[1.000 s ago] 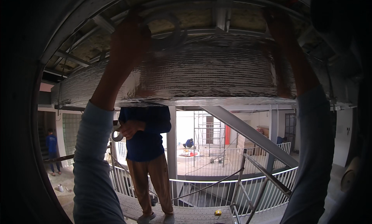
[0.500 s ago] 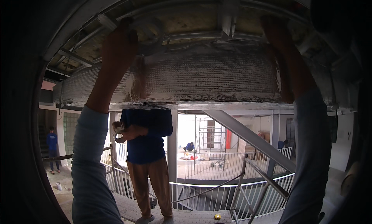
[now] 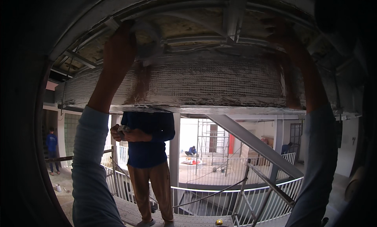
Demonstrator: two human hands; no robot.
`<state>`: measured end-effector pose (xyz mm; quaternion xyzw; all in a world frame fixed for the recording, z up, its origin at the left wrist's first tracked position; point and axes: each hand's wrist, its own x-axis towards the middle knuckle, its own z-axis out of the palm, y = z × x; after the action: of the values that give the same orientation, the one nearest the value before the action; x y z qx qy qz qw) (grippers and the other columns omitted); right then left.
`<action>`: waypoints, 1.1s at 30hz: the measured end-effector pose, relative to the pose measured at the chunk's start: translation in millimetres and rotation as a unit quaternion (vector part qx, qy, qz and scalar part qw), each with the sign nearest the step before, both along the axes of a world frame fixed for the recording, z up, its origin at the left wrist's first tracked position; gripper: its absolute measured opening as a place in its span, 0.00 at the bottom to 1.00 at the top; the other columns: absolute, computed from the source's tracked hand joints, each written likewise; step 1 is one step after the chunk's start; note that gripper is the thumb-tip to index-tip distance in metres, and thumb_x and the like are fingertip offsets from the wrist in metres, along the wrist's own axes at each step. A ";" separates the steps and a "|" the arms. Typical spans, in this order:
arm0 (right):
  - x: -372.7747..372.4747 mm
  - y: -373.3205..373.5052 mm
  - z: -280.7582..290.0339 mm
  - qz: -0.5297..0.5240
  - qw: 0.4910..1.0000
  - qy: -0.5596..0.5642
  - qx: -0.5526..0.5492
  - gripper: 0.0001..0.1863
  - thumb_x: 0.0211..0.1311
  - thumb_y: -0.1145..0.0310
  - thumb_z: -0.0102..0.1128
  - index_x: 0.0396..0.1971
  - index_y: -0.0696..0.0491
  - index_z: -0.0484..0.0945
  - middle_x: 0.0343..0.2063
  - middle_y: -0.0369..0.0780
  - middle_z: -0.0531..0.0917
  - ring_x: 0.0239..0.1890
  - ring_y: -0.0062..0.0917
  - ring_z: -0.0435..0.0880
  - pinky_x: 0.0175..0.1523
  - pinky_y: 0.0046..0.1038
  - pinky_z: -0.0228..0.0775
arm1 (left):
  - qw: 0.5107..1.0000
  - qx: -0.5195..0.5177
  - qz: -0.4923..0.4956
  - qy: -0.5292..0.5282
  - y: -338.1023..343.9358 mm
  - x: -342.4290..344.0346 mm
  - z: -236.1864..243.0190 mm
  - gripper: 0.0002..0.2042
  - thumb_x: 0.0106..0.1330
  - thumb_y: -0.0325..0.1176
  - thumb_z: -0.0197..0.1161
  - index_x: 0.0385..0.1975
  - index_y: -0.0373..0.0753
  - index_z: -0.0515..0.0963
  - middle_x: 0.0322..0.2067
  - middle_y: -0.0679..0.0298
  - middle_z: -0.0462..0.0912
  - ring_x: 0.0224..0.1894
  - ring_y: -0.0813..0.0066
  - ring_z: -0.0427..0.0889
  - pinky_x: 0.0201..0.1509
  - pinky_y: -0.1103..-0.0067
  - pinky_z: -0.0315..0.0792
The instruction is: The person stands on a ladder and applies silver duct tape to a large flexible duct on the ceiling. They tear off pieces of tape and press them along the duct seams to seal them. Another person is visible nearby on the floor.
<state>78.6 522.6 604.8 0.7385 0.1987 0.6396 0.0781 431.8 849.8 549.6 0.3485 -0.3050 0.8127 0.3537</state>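
Observation:
Overhead, a long duct wrapped in silvery, grid-patterned foil runs across the view. My left hand is raised at its upper left edge, closed on a roll of silver tape. From the roll a pale strip seems to curve to the right above the duct; the dimness blurs it. My right hand reaches over the duct's top at the right, its fingers apart and pointing left, with nothing visible in them. What its fingertips touch is too dark to make out.
A co-worker in a blue top stands on a scaffold platform, handling a small tape roll. Metal ceiling framing is close above the duct. Scaffold tubes, white railings and a yellow tape measure are below.
My right hand has shifted slightly right and its fingers have spread. A pale strip now shows beside the roll in my left hand. The co-worker's hands have turned their tape roll.

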 end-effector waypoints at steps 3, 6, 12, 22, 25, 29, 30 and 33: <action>0.7 -0.1 -0.7 -0.029 0.991 -0.125 0.019 0.38 0.61 0.59 0.72 0.70 0.48 0.68 0.62 0.48 0.77 0.64 0.38 0.78 0.64 0.37 0.76 | 1.000 -0.013 0.003 0.005 -2.6 3.3 -1.3 0.16 0.69 0.27 0.57 0.56 0.42 0.76 0.48 0.50 0.86 0.45 0.47 0.88 0.47 0.57 0.84; 5.9 8.7 -16.7 -0.153 0.932 -0.329 -0.001 0.37 0.61 0.57 0.74 0.67 0.52 0.69 0.59 0.50 0.78 0.58 0.37 0.82 0.59 0.37 0.77 | 1.000 -0.014 0.002 -0.004 -4.3 5.7 -1.0 0.15 0.69 0.26 0.57 0.55 0.41 0.76 0.48 0.50 0.85 0.46 0.48 0.88 0.47 0.58 0.84; 9.5 36.0 -61.9 -0.148 0.933 -0.304 0.128 0.23 0.59 0.58 0.75 0.48 0.57 0.81 0.45 0.44 0.84 0.45 0.32 0.85 0.48 0.37 0.75 | 0.999 -0.027 0.009 0.018 -6.2 6.4 0.0 0.16 0.69 0.26 0.57 0.57 0.41 0.76 0.50 0.50 0.85 0.47 0.49 0.88 0.47 0.60 0.84; 82.9 74.4 -128.9 -0.411 0.864 -0.264 -0.123 0.36 0.72 0.44 0.57 0.64 0.61 0.71 0.61 0.51 0.78 0.68 0.47 0.73 0.69 0.51 0.65 | 0.999 -0.043 0.030 0.006 -6.1 16.5 4.6 0.18 0.69 0.27 0.57 0.59 0.43 0.76 0.53 0.52 0.84 0.44 0.49 0.88 0.47 0.59 0.85; 102.5 80.8 -141.6 -0.429 0.867 -0.237 -0.089 0.45 0.73 0.36 0.51 0.71 0.63 0.62 0.70 0.57 0.68 0.75 0.53 0.62 0.76 0.56 0.53 | 0.999 -0.043 0.031 0.010 -5.8 22.4 5.5 0.19 0.70 0.28 0.56 0.60 0.44 0.76 0.54 0.53 0.84 0.44 0.50 0.88 0.46 0.60 0.85; 120.5 88.6 -144.9 -0.430 0.878 -0.207 -0.045 0.52 0.71 0.32 0.48 0.73 0.67 0.56 0.73 0.62 0.61 0.77 0.56 0.55 0.78 0.57 0.46 | 0.998 -0.054 0.038 0.006 -5.6 27.3 5.7 0.20 0.69 0.29 0.56 0.61 0.45 0.75 0.55 0.54 0.83 0.44 0.50 0.88 0.45 0.61 0.86; 126.1 91.2 -145.9 -0.411 0.887 -0.205 -0.049 0.53 0.71 0.31 0.48 0.73 0.68 0.56 0.73 0.62 0.60 0.78 0.56 0.54 0.79 0.57 0.45 | 0.997 -0.058 0.049 -0.001 -5.9 28.0 5.8 0.20 0.69 0.29 0.56 0.62 0.45 0.75 0.55 0.55 0.83 0.43 0.50 0.88 0.44 0.60 0.86; 144.0 101.4 -149.2 -0.367 0.907 -0.188 -0.086 0.54 0.70 0.32 0.50 0.72 0.70 0.56 0.72 0.64 0.60 0.77 0.57 0.55 0.78 0.57 0.45 | 0.997 -0.057 0.045 0.010 -6.5 30.3 4.7 0.20 0.70 0.29 0.56 0.61 0.46 0.75 0.56 0.55 0.83 0.45 0.51 0.88 0.46 0.60 0.85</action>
<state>222.7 624.0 455.6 0.6157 -0.0507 0.6732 0.4064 462.0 843.4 554.3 0.3488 -0.2384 0.8407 0.3388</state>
